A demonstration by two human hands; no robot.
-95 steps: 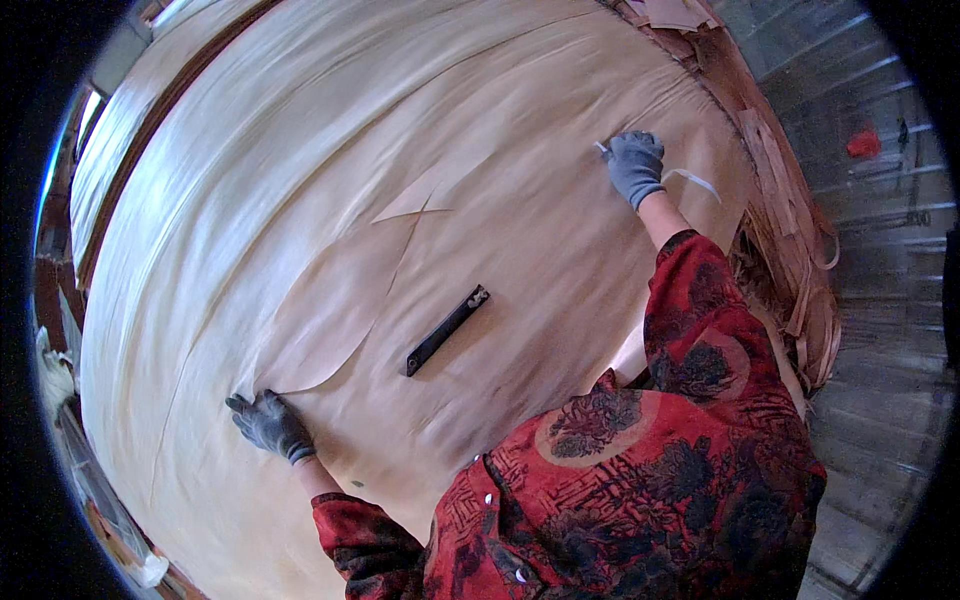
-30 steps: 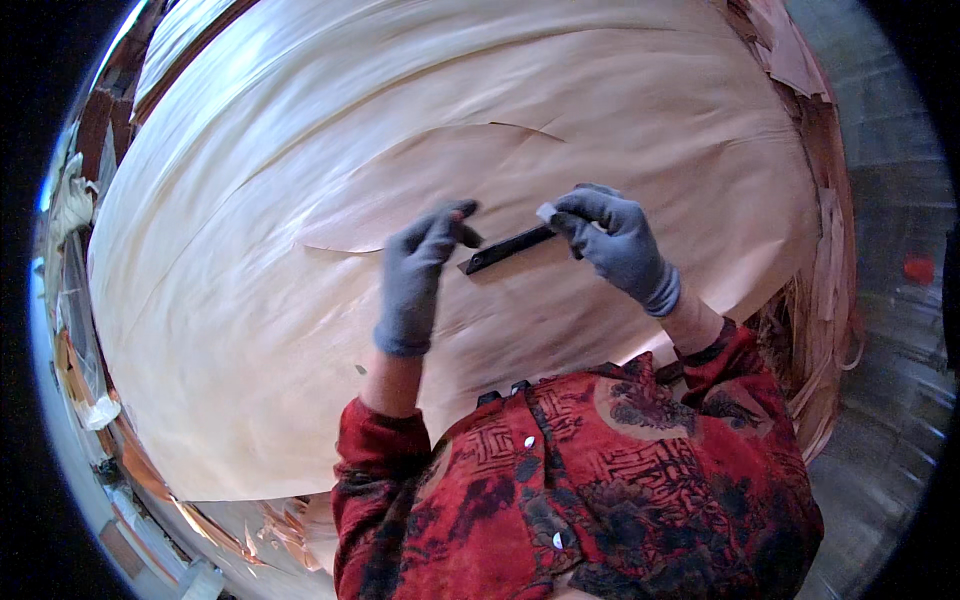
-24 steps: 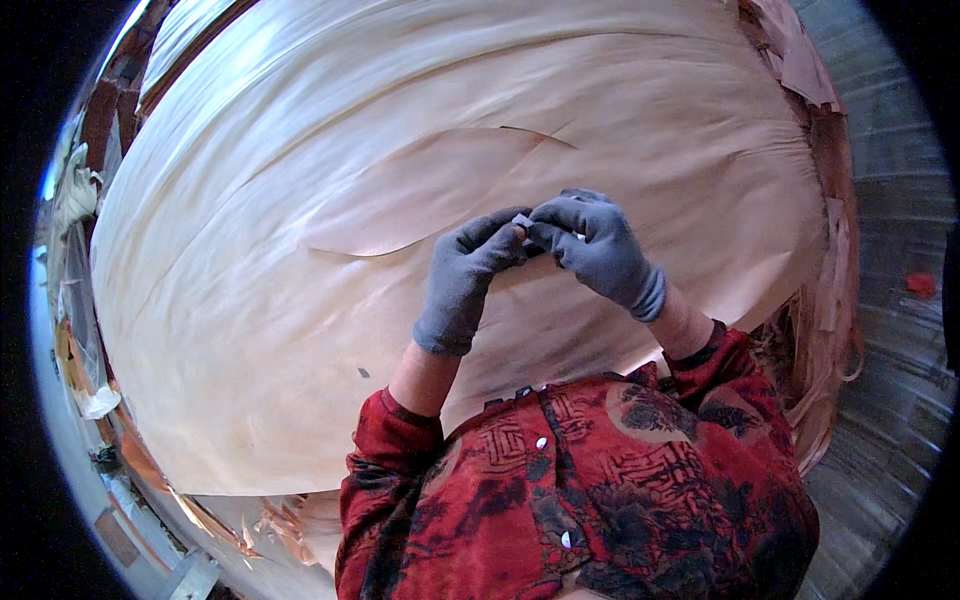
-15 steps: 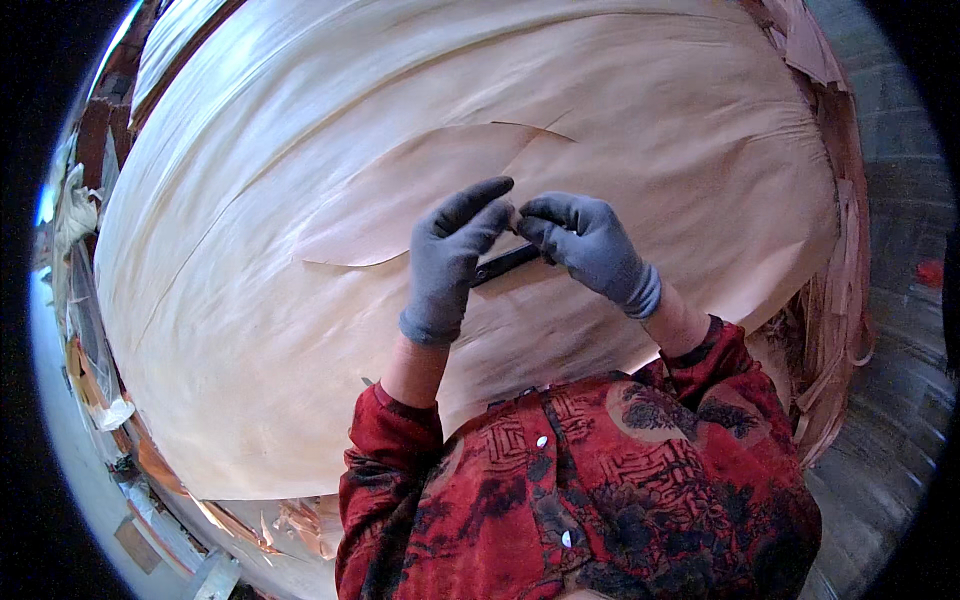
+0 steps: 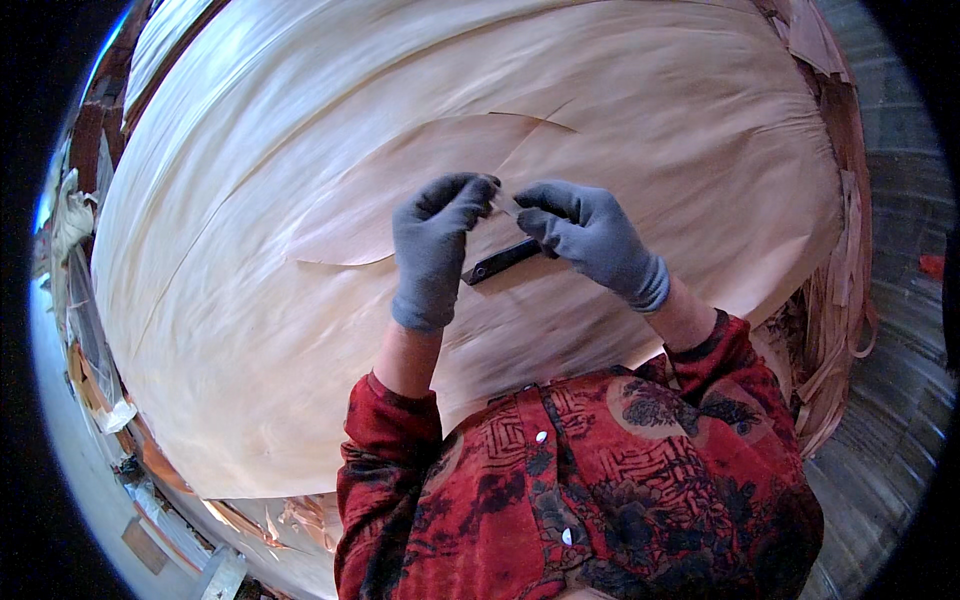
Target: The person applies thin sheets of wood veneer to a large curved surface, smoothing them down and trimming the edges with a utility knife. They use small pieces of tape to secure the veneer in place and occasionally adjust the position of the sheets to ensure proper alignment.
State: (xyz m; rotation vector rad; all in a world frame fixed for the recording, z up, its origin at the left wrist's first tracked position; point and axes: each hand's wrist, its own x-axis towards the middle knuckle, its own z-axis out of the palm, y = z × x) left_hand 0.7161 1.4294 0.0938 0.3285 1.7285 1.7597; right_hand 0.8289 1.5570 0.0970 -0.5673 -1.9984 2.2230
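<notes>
My left hand [image 5: 432,255], in a grey glove, is closed at the fingertips on a small pale strip [image 5: 505,204], its far end partly hidden. My right hand [image 5: 592,243], gloved alike, pinches the same strip from the right. Both are held over a broad, rippled sheet of pale wood veneer [image 5: 250,350]. Beneath my hands a long black flat tool [image 5: 488,268] lies on the sheet, partly covered by my right fingers. Behind them is an oval area of veneer [image 5: 350,220] bounded by a cracked or cut edge.
Torn veneer edges and hanging strips [image 5: 828,320] line the right side of the stack, beside a grey floor [image 5: 895,400] with a small red item [image 5: 932,268]. Along the left rim are pale wrappings [image 5: 75,210] and scraps. My red patterned jacket fills the lower middle.
From far apart on the veneer, my hands have come together over the black tool. In the last second my left fingers closed on the strip, and both hands shifted slightly.
</notes>
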